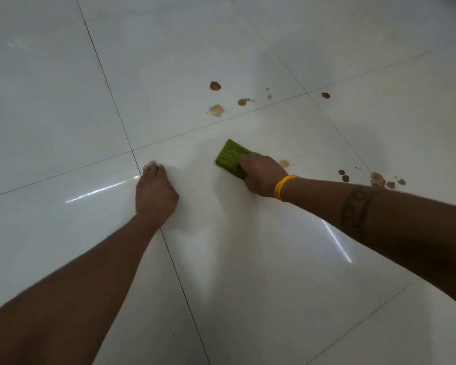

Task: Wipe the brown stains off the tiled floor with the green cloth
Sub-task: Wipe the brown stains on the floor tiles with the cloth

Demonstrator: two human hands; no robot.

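Observation:
A folded green cloth (229,155) lies flat on the white tiled floor (63,101) near the middle of the view. My right hand (261,175), with a yellow band at the wrist, grips the cloth's near end and presses it onto the tile. Brown stains sit beyond the cloth: a dark one (215,86), a pale one (216,110) and smaller spots (244,101). More brown stains lie to the right of my right hand, a faint one (284,163) beside the wrist and a cluster (377,179) behind the forearm. My left hand (154,191) rests flat on the floor, fingers together.
Dark grout lines (111,101) cross the glossy tiles, meeting just left of my left hand. Another single brown spot (326,95) lies on the far right tile. Light streaks reflect off the floor near both forearms.

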